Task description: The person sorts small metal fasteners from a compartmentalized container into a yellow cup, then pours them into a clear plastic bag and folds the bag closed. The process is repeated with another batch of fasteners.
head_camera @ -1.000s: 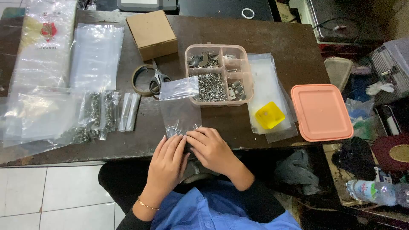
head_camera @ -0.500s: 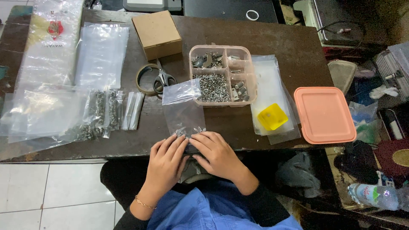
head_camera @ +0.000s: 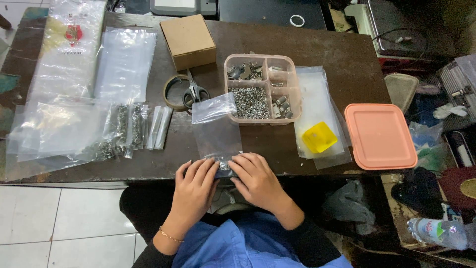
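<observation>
Dark table (head_camera: 347, 54), compartment box (head_camera: 262, 89) (screws), scissors (head_camera: 195, 91)

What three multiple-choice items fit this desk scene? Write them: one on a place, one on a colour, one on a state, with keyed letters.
1. Where do the scissors lie?
A. across the tape roll
B. on the cardboard box
C. in the compartment box

2. What colour is the square lid?
A. green
B. salmon pink
C. black

3. How is the small clear bag held?
A. lifted off the table
B. untouched
C. pressed down at its near end by the left hand and right hand

Answers: 1 A, the handles rest inside the ring; 2 B, it matches the box; 3 C, fingertips of both hands sit on the bag's near edge.
</observation>
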